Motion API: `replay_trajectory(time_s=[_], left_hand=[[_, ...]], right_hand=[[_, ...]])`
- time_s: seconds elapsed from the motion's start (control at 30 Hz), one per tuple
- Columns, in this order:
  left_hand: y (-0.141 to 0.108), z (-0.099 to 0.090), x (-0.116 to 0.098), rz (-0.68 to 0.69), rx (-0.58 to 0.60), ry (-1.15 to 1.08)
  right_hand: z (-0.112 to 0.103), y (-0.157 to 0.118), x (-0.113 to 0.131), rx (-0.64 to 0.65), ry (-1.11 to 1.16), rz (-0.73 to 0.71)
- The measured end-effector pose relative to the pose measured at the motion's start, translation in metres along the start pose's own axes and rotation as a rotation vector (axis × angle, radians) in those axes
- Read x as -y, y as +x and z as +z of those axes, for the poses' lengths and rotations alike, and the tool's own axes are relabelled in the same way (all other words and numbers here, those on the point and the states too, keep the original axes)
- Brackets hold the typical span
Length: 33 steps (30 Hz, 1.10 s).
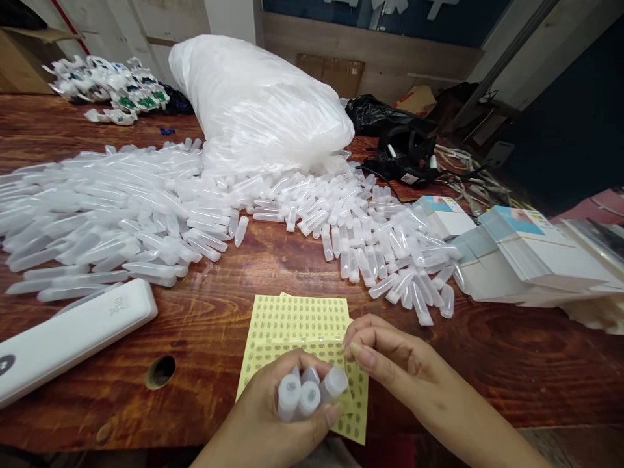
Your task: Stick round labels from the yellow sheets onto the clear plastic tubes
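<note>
My left hand (287, 416) is closed around several small translucent plastic tubes (309, 400), their round cap ends turned up toward me. Two of the caps carry a small dark oval mark; the rightmost cap looks plain. Beneath the hands lies a yellow sticker sheet (302, 315) printed with rows of small ovals, overlapping another sheet. A clear film edge shows across its middle. Over the sheet's right edge, my right hand (390, 354) has thumb and fingertips pinched together, close to the tubes. Whatever sits between those fingertips is too small to make out.
Loose tubes (121, 201) spread across the wooden table, with a big white plastic bag (263, 104) behind them. A white oblong device (82, 338) lies left, near a hole (160, 372) in the tabletop. Stacked printed cards (541, 253) stand right; a black headset-like item (407, 153) lies behind.
</note>
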State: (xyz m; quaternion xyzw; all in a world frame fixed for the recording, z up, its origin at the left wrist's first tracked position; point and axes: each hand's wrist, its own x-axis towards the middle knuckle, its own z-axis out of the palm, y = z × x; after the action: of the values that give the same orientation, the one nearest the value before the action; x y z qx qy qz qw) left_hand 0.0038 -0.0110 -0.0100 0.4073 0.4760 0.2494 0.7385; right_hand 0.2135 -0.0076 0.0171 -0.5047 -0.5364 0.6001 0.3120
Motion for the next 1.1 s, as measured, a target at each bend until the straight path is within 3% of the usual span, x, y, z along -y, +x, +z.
replay_trajectory(time_s=[0.13, 0.33, 0.63, 0.93, 1.1], left_hand=[[0.000, 0.000, 0.001, -0.009, -0.002, 0.001], [-0.002, 0.000, -0.004, -0.002, 0.005, 0.055], [0.001, -0.003, 0.002, 0.025, 0.021, 0.110], [0.004, -0.008, 0.015, 0.067, 0.059, 0.129], [0.003, -0.007, 0.013, 0.077, 0.068, 0.117]], right_hand=[[-0.003, -0.001, -0.001, -0.044, -0.027, -0.019], [0.001, -0.007, 0.004, 0.083, 0.036, 0.060], [0.008, -0.009, 0.007, 0.036, -0.017, 0.105], [0.012, -0.014, -0.009, -0.087, -0.183, -0.093], [0.011, -0.018, -0.005, -0.129, -0.273, -0.167]])
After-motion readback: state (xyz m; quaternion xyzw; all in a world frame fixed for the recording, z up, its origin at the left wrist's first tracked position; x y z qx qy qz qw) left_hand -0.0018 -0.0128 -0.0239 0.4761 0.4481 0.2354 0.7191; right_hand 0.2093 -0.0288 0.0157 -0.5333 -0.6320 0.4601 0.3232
